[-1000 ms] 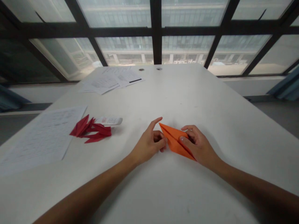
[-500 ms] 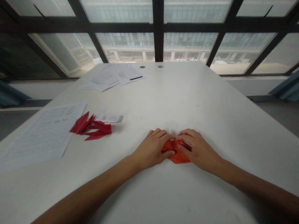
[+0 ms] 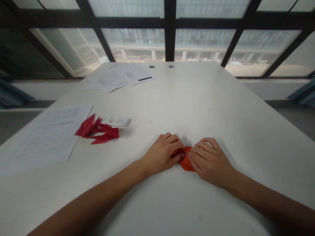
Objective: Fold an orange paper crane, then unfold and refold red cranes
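Observation:
A piece of folded orange paper (image 3: 187,165) lies on the white table in front of me, partly covered by both hands. My left hand (image 3: 167,150) pinches its left side between thumb and fingers. On the right side, my right hand (image 3: 209,160) rests over the paper with its fingers bent and slightly apart, the fingertips touching it near the middle. Much of the paper's outline is hidden under the hands. Red folded paper pieces (image 3: 105,132) lie to the left, away from both hands.
Behind the red pieces is a white printed object (image 3: 116,121), perhaps an eraser. A printed sheet (image 3: 44,134) lies at the left edge. More printed papers (image 3: 115,78) are spread at the far left of the table (image 3: 197,98), before the windows.
My right hand's fingers have shifted, its thumb now nearer the other fingers and covering more of the orange paper's right side. My left hand stays on the paper. The view has tilted slightly.

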A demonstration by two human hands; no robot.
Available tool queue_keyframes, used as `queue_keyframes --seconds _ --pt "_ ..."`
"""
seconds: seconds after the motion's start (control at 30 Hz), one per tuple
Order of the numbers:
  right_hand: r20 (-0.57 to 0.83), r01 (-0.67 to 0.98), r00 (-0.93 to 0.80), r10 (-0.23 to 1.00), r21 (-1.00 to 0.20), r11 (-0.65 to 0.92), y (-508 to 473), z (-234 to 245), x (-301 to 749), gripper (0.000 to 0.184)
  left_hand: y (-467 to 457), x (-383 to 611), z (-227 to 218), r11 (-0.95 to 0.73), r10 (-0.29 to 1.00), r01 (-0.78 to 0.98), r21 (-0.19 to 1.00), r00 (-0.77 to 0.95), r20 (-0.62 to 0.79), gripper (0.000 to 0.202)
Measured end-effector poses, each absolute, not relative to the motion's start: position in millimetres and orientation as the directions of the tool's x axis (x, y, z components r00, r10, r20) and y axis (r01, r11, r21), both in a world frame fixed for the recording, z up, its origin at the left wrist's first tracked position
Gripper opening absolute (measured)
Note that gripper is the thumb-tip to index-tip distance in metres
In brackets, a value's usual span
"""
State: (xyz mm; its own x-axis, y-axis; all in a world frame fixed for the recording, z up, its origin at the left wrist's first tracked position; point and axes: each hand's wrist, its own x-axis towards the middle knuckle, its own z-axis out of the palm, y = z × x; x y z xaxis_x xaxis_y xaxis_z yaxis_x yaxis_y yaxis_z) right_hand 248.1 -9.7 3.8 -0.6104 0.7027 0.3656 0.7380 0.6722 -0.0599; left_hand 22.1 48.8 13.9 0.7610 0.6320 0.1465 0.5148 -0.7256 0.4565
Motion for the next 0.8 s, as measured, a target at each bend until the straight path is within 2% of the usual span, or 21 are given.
queue_keyframes --seconds 0.13,0.27,0.43,0.57,0.7,0.8 --pt "0.294 0.735 -0.644 0.706 -0.019 0.678 -17 14 242 0.027 49 20 13 -0.763 0.601 0.500 0.410 0.782 0.165 0.018" --pt "0.251 0.781 -0.605 0.756 0.005 0.624 -36 22 229 0.039 47 20 12 -0.797 0.576 0.483 0.363 0.788 0.218 0.022" --pt "0.291 0.833 -0.541 0.789 0.051 0.552 -53 18 219 0.032 47 21 11 -0.867 0.438 0.342 0.362 0.870 0.227 0.032" --pt "0.357 0.830 -0.536 0.765 0.056 0.555 -53 11 219 0.030 46 22 11 -0.864 0.467 0.380 0.331 0.850 0.244 0.029" --pt "0.396 0.827 -0.535 0.746 0.065 0.558 -51 7 219 0.032 48 20 16 -0.880 0.463 0.406 0.246 0.849 0.256 0.027" --pt "0.397 0.838 -0.520 0.756 0.063 0.542 -50 4 219 0.030 55 13 20 -0.905 0.425 0.404 0.129 0.868 0.259 0.022"
